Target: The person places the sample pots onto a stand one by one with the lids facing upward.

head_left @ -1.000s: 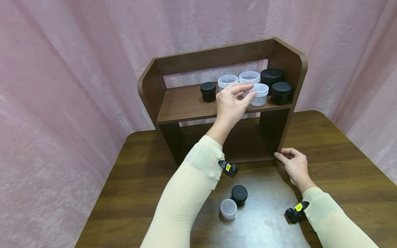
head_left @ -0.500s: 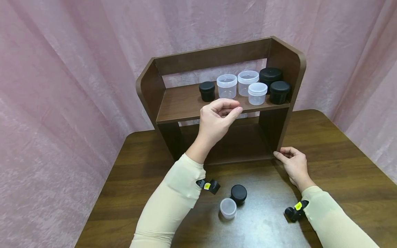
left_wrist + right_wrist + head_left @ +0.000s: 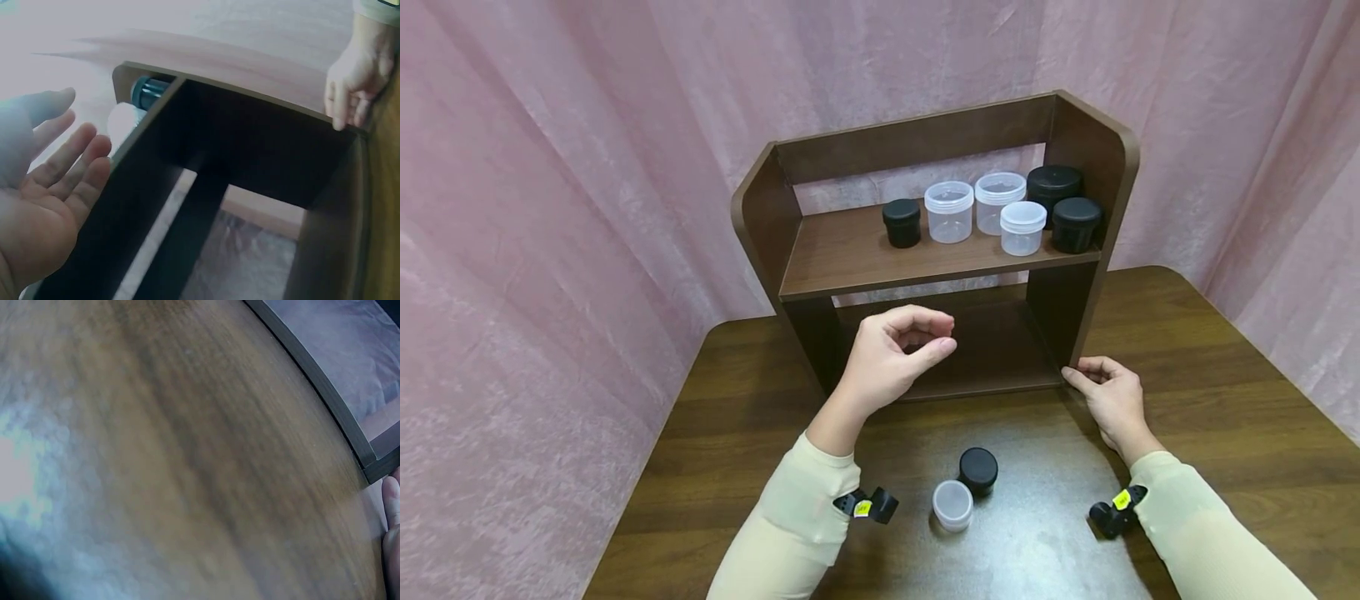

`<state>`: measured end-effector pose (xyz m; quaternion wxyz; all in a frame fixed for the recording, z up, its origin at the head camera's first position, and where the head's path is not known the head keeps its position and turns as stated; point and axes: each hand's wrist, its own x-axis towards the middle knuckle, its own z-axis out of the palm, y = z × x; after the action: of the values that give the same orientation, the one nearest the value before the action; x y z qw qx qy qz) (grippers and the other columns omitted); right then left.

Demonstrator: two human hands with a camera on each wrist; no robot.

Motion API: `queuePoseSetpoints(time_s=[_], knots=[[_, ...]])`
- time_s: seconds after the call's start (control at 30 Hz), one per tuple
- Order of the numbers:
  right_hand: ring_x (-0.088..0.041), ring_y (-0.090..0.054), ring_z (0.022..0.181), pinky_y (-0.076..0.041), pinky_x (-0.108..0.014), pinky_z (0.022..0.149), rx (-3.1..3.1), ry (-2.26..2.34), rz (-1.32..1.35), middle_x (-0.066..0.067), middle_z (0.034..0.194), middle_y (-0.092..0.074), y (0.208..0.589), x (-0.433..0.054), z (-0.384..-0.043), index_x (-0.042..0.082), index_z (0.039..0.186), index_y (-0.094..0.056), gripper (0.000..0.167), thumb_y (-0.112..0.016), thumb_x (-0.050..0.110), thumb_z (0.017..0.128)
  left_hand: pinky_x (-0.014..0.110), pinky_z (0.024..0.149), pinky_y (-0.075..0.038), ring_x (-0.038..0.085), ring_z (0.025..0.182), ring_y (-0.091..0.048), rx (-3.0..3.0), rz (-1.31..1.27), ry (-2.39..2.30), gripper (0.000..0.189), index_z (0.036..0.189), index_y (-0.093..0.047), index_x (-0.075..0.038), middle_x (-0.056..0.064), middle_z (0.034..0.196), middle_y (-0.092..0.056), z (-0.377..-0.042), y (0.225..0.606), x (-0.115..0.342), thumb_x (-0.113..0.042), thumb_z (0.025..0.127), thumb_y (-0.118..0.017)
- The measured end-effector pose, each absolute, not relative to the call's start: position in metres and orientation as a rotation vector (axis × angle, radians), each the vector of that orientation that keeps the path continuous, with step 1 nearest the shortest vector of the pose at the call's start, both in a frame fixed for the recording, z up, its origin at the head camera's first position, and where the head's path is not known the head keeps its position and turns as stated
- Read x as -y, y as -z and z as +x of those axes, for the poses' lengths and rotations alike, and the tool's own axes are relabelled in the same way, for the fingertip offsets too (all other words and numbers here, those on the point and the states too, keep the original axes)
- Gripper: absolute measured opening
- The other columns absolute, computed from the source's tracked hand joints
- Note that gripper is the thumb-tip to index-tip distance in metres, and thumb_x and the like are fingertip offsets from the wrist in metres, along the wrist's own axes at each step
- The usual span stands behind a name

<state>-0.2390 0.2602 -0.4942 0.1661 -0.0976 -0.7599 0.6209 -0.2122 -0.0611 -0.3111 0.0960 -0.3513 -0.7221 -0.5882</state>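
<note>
In the head view my left hand point(image 3: 887, 358) hangs in front of the lower compartment of a brown wooden shelf point(image 3: 850, 271), holding nothing, thumb and fingers loosely bent and apart. My right hand point(image 3: 1112, 404) grips the bottom front corner of the shelf's right side panel. On the upper board stand a small black jar point(image 3: 902, 223), two larger clear jars, of which one is the left clear jar point(image 3: 949, 212), a small clear jar point(image 3: 1022, 229) and two black jars at the right, the front black jar point(image 3: 1076, 225) among them. The left wrist view shows my bare left palm point(image 3: 44, 212).
On the wooden table point(image 3: 737, 467) before the shelf, a small black-lidded jar point(image 3: 978, 471) stands beside a small clear jar point(image 3: 952, 504). A pink curtain point(image 3: 587, 208) hangs behind the table.
My left hand has come away from the small clear jar on the upper board, moving down and left to below board level. The right hand has stayed at the shelf corner.
</note>
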Motion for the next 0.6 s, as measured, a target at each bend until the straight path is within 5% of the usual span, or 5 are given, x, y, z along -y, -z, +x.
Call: queuePoseSetpoints(time_s=[0.2, 0.47, 0.6], knots=[[-0.003, -0.056, 0.082, -0.047, -0.011, 0.065, 2.157, -1.775, -0.272, 0.01, 0.087, -0.06, 0.496, -0.261, -0.239, -0.004, 0.103, -0.063, 0.033, -0.078, 0.019, 0.083, 0.034, 0.074, -0.056, 0.018, 0.083, -0.066, 2.267, -1.033, 1.747, 0.02, 0.1, -0.072, -0.005, 0.005, 0.097, -0.07, -0.203, 0.34, 0.075, -0.005, 0.081, -0.077], [-0.003, -0.056, 0.082, -0.046, -0.011, 0.064, 2.17, -1.765, -0.273, 0.011, 0.087, -0.06, 0.498, -0.261, -0.24, 0.0, 0.101, -0.064, 0.031, -0.078, 0.021, 0.083, 0.045, 0.081, -0.054, 0.032, 0.091, -0.064, 2.441, -1.156, 1.706, 0.024, 0.103, -0.069, 0.003, 0.013, 0.099, -0.068, -0.184, 0.358, 0.083, 0.003, 0.079, -0.075], [-0.003, -0.055, 0.082, -0.046, -0.011, 0.064, 2.176, -1.761, -0.262, 0.011, 0.088, -0.06, 0.498, -0.263, -0.241, -0.003, 0.104, -0.064, 0.033, -0.077, 0.019, 0.083, 0.038, 0.085, -0.053, 0.022, 0.094, -0.064, 2.532, -1.323, 1.621, 0.029, 0.105, -0.071, -0.006, 0.002, 0.1, -0.069, -0.191, 0.391, 0.09, -0.009, 0.078, -0.081]])
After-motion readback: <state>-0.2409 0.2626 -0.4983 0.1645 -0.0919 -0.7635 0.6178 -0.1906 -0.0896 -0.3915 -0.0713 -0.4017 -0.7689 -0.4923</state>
